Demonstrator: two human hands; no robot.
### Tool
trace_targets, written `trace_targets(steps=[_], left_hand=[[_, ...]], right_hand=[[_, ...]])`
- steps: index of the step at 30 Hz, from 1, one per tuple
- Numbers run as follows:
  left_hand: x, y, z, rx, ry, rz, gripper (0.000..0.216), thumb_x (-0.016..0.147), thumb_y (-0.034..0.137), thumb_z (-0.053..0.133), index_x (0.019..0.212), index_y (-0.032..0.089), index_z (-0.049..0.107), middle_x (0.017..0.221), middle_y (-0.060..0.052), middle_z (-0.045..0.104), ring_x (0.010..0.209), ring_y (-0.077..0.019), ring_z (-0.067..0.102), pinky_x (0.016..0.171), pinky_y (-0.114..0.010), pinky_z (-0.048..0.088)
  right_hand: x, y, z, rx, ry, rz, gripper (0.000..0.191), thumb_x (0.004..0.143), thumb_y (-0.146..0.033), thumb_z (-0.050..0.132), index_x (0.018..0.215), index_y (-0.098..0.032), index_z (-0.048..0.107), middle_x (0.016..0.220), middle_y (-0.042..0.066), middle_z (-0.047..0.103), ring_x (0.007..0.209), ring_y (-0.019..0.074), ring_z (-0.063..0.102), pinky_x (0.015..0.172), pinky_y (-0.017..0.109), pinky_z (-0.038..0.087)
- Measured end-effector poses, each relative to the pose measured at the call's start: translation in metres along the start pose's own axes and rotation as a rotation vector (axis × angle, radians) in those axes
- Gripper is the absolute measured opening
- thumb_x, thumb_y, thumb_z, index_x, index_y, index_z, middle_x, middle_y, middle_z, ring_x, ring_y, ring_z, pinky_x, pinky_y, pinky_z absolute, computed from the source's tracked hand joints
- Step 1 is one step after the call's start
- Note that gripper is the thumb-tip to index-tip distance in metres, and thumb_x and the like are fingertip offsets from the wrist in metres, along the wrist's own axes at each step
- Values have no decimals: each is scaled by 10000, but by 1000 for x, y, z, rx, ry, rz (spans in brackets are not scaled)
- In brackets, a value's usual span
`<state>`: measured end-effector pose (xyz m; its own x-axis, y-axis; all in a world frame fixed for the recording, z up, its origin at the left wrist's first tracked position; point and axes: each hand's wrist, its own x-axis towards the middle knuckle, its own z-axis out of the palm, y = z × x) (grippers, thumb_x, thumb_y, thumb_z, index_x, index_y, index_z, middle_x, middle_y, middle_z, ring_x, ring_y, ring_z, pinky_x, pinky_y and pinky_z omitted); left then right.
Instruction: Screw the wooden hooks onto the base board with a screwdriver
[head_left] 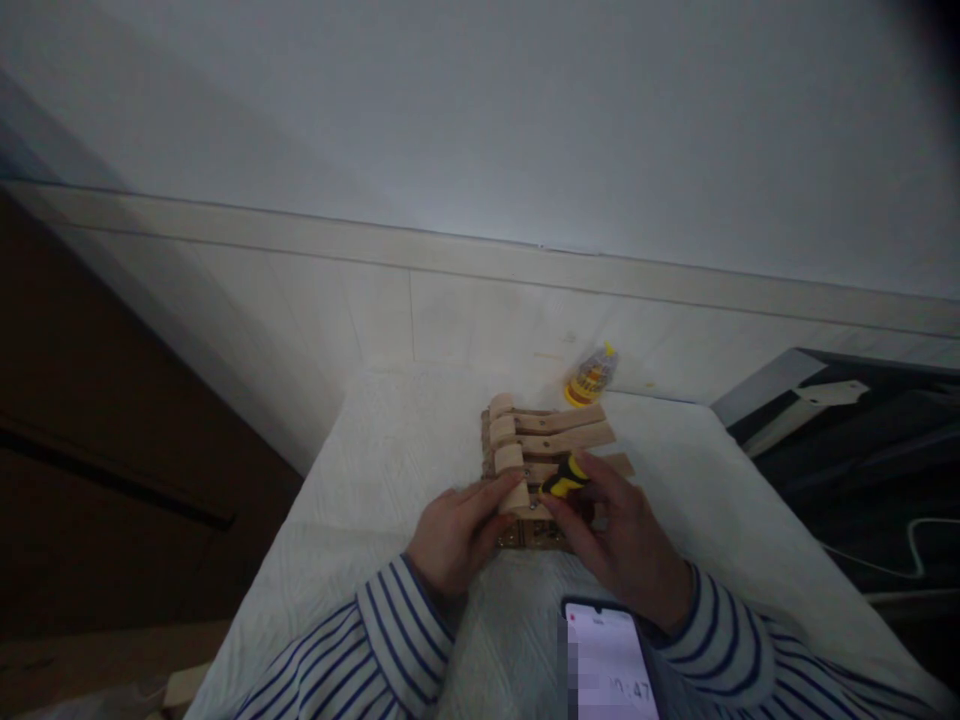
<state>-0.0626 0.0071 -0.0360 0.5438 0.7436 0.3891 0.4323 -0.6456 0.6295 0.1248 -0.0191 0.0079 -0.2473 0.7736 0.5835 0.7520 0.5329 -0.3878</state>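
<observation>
A small wooden assembly (579,437) lies on the cloth-covered table, with several pale slats pointing right and rounded blocks along its left end. Small dark screws show on the slats. My left hand (459,535) is closed on the near rounded block (513,490), thumb and fingers pinching its left side. In my right hand (630,535) is a short screwdriver (564,477) with a yellow and black handle, held over the near slats. My fingers hide part of those slats, and I cannot see the screwdriver's tip clearly.
A clear bottle with yellow cap and label (590,377) stands behind the assembly, near the wall. A lit phone (611,660) lies at the table's front, by my right forearm. Dark furniture (112,450) is on the left; a dark panel and white cable (911,550) are right.
</observation>
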Motion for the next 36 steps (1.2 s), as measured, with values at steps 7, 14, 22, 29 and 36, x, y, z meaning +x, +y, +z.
trace_targets(steps=[7, 14, 22, 29, 36], left_hand=[[0, 2, 1, -21, 12, 12, 454, 837, 179, 458, 1270, 240, 338, 1213, -44, 527, 1043, -153, 536, 851, -319, 458], [1, 4, 1, 1, 10, 4, 484, 825, 168, 484, 1276, 252, 330, 1191, -45, 544, 1013, -162, 554, 835, -331, 464], [2, 1, 2, -5, 10, 8, 451, 835, 197, 475, 1265, 244, 346, 1202, -41, 536, 1029, -154, 545, 844, -320, 460], [0, -1, 3, 6, 13, 2, 471, 828, 187, 479, 1273, 245, 338, 1194, -48, 542, 1017, -162, 553, 825, -322, 468], [-1, 1, 0, 11, 12, 6, 471, 829, 188, 478, 1274, 237, 331, 1193, -52, 542, 1009, -158, 556, 820, -317, 469]], right_hand=[[1, -1, -2, 19, -48, -13, 524, 820, -204, 481, 1260, -196, 197, 804, 66, 616, 498, 147, 557, 473, 294, 469], [6, -4, -8, -4, -102, -106, 482, 853, -205, 417, 1283, -183, 199, 818, 77, 632, 555, 165, 603, 479, 284, 481], [3, 6, -4, -25, -124, -7, 430, 845, -275, 447, 1237, -176, 299, 811, 86, 640, 604, 191, 618, 514, 315, 491], [-1, 5, 1, 36, -49, 33, 392, 823, -269, 489, 1183, -210, 345, 807, 62, 639, 616, 178, 614, 516, 296, 484], [-2, 4, 3, 73, 22, 40, 419, 801, -255, 526, 1169, -230, 326, 695, 9, 587, 507, 149, 561, 431, 262, 450]])
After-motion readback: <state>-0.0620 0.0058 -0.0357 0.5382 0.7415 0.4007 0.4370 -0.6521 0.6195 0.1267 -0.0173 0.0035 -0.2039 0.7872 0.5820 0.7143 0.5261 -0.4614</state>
